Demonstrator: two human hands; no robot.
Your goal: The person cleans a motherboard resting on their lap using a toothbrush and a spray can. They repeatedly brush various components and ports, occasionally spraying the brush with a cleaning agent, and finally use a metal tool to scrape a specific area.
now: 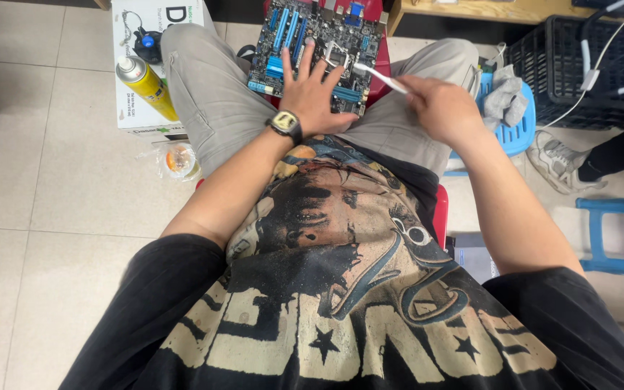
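Two hands are seen at upper centre: the board [317, 50] is pinned by the left hand [312, 97], fingers spread, while the brush [380, 78], clamped in the right hand [438, 108], is angled up-left onto it.

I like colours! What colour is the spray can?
Yellow, with a silver top; the spray can shows in the head view.

The pale tiled floor [52, 180] carries a white cardboard box [130, 108] at ten o'clock — a yellow spray can [144, 83] lies on it. A blue plastic stool [518, 130] and black crate [579, 68] stand at two o'clock — grey sneaker [554, 159] beside.
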